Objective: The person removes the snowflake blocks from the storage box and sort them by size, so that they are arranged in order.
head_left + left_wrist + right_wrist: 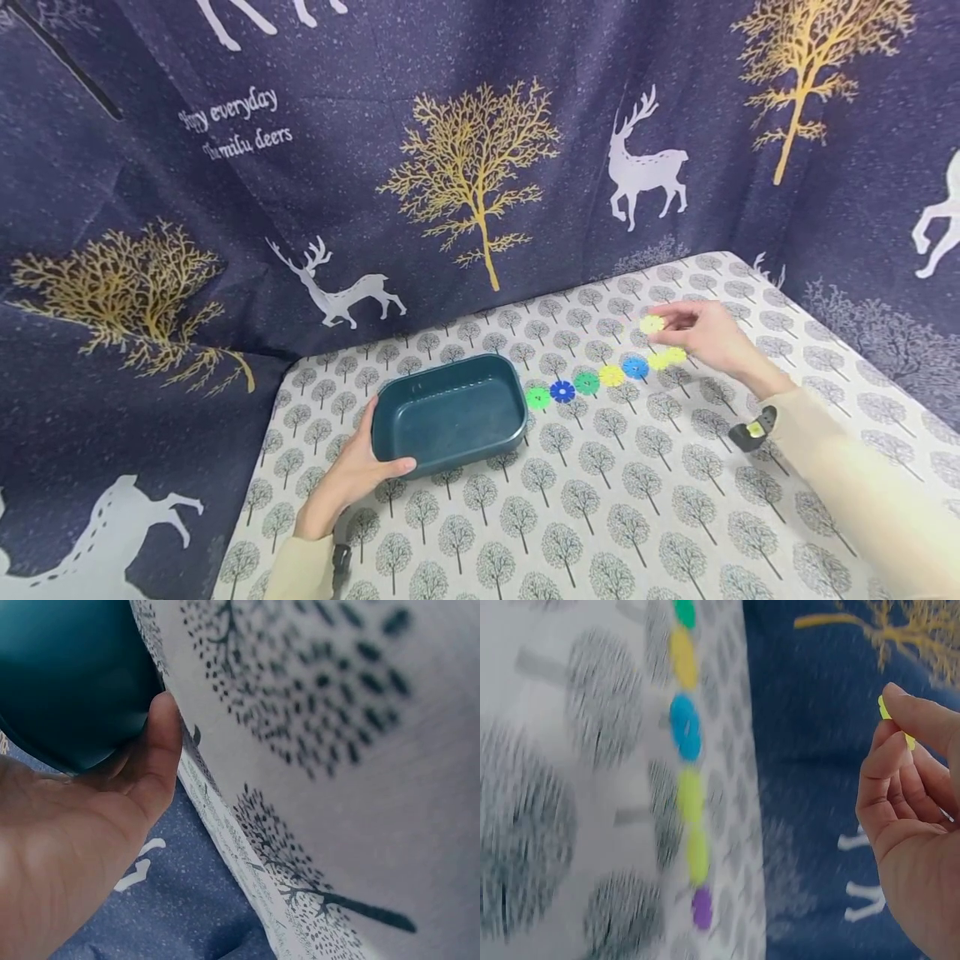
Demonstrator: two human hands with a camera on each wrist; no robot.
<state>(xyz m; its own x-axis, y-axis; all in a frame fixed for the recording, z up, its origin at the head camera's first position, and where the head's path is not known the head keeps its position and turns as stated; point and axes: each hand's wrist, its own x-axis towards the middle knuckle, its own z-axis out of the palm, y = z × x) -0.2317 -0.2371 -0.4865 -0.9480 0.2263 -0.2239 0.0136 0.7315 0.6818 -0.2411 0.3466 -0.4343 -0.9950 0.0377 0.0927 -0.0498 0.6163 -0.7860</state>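
Note:
My left hand [351,473] grips the near left corner of a dark teal plastic tub [450,467]. In the left wrist view, the thumb [163,739] lies along the tub's outer side. Raised over the right part of the table, my right hand [711,340] pinches a yellow notched flower-shaped disc [652,323] between thumb and fingers. Below it, a row of similar discs runs from the tub's right side: light green [537,397], dark blue [562,391], green [587,383], yellow [611,376], blue [635,367] and two yellow-green ones [667,358]. A purple disc [702,907] ends the row in the right wrist view.
A pale cloth with grey tree prints covers the table [517,542]. Behind it and along its sides hangs a dark blue curtain [525,192] printed with deer and golden trees. Dark straps with small devices [752,431] sit on both wrists.

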